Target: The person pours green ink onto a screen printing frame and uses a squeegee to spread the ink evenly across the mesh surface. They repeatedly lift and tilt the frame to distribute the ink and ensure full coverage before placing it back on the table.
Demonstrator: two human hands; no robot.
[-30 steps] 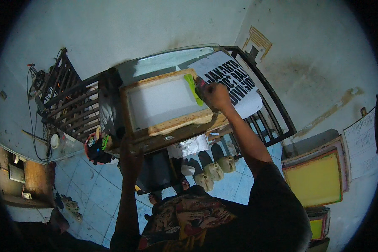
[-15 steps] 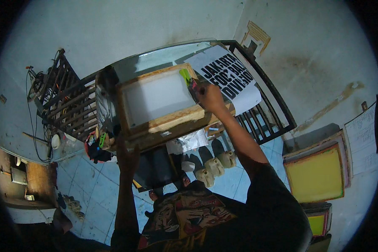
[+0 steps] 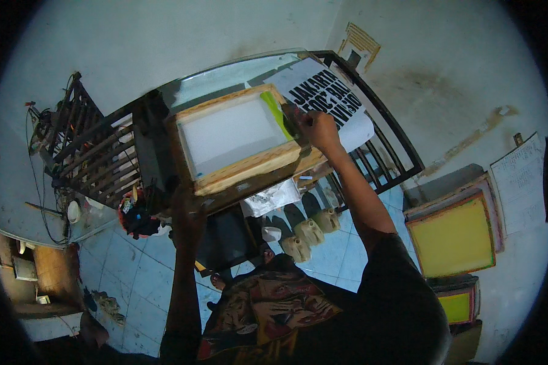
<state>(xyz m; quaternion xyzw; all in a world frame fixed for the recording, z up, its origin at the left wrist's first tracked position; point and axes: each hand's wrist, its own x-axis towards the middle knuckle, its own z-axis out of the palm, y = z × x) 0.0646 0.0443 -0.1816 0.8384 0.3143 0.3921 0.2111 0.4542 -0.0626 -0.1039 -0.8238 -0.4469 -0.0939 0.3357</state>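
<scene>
A wooden-framed screen [image 3: 224, 131] with white mesh lies tilted on the table. A lime-green strip [image 3: 276, 113] sits along its inner right end. Beside that strip my right hand [image 3: 319, 128] is closed on a small dark tool, partly hidden by the fingers. My left hand [image 3: 187, 210] is at the screen's lower-left corner on the table's near edge, in shadow, so its grip is unclear. A white sheet with bold black lettering [image 3: 349, 123] lies to the right of the screen.
Dark slatted racks [image 3: 97, 176] flank the table, with cables and tools at left. Beige jerrycans [image 3: 310, 234] and a dark board [image 3: 222, 237] are on the tiled floor [image 3: 128, 274]. Yellow screens [image 3: 450, 237] lean on the right wall below a paper chart [image 3: 517, 182].
The whole view has shifted, with the table higher in the picture. My right hand has moved slightly along the screen's right end; my left hand stays at the near left corner.
</scene>
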